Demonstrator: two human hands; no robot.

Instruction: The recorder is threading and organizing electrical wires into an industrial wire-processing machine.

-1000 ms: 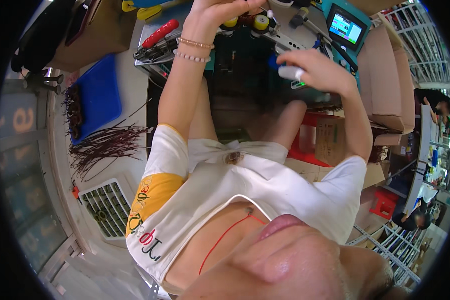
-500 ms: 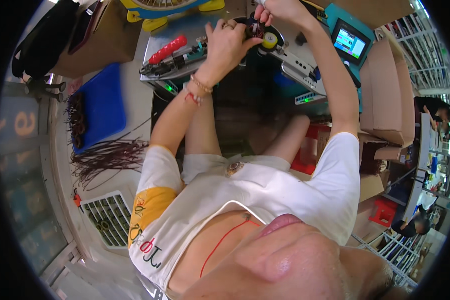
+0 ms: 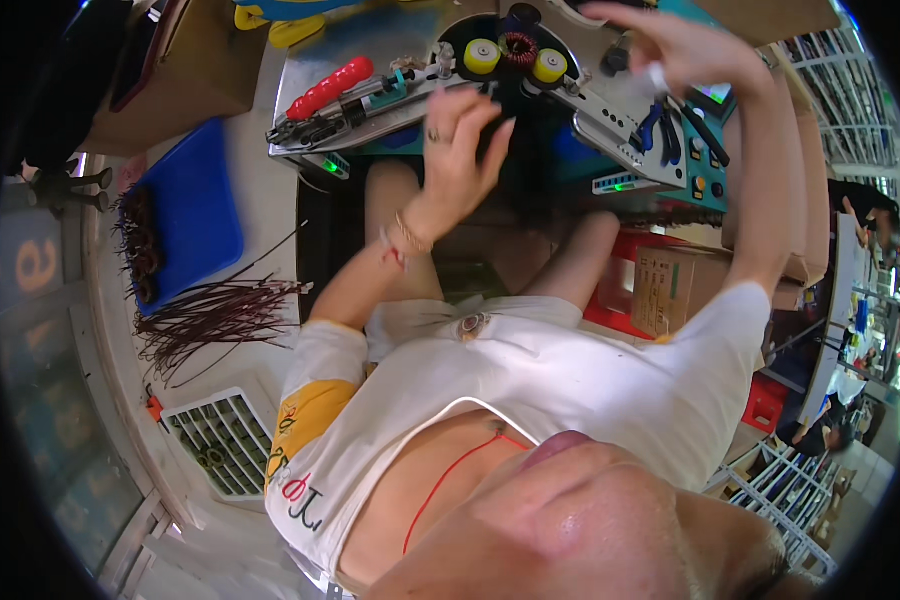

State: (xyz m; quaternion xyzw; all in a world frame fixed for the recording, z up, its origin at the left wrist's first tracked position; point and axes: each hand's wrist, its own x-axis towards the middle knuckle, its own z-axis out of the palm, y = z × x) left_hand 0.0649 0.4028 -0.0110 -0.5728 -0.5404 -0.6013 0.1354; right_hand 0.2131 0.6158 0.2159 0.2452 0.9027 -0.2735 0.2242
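A wound ring [image 3: 518,48] sat between two yellow rollers [image 3: 482,57] on the machine [image 3: 595,128].
The left hand [image 3: 460,150] hung loosely curled before them, the right hand [image 3: 692,50], blurred, stretched out near blue-handled pliers [image 3: 649,128]; over to the left, a blue tray [image 3: 198,200] and dark wires [image 3: 220,320] lay on a pale table [image 3: 270,210].

Yellow-and-white rollers [image 3: 482,56], reddish-brown coil [image 3: 508,50]

Red and dark characters [image 3: 295,489] on a white-and-yellow shirt [image 3: 320,408]; dark print [image 3: 658,292] on a cardboard box [image 3: 695,280]; one pale orange symbol [image 3: 36,259] on a grey panel [image 3: 48,345].
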